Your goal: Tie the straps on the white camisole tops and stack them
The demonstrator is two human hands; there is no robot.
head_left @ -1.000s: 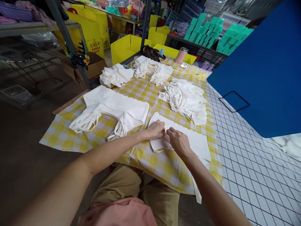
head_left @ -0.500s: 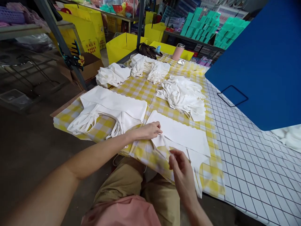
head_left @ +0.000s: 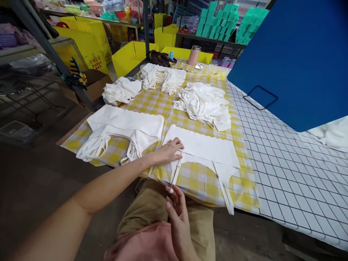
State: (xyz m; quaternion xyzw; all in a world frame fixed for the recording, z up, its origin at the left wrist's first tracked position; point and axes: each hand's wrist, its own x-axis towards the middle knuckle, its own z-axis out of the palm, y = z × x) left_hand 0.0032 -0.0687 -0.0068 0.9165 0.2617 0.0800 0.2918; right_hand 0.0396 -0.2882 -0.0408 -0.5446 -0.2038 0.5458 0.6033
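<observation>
A white strapped garment (head_left: 206, 145) lies flat on the yellow checked cloth (head_left: 195, 175), its straps pointing toward me. On its left part rests my left hand (head_left: 172, 149), fingers spread on the fabric near the base of the left strap. At the lower end of that strap is my right hand (head_left: 178, 203), past the table's front edge, with thumb and fingers apart and the strap end at its fingertips. To the left lie stacked white garments (head_left: 125, 123) with their straps hanging forward.
Behind are a crumpled white pile (head_left: 205, 103), two more white bundles (head_left: 122, 90) (head_left: 163, 77), a dark bag (head_left: 160, 58) and a pink bottle (head_left: 194, 56). A blue panel (head_left: 293, 65) juts in at the right, above white grid-patterned cloth (head_left: 282, 174). A metal post (head_left: 51, 54) stands left.
My right hand has moved left and toward me, and the left strap now lies straight instead of slanting right. My left hand's fingers have spread on the fabric. The view has shifted slightly.
</observation>
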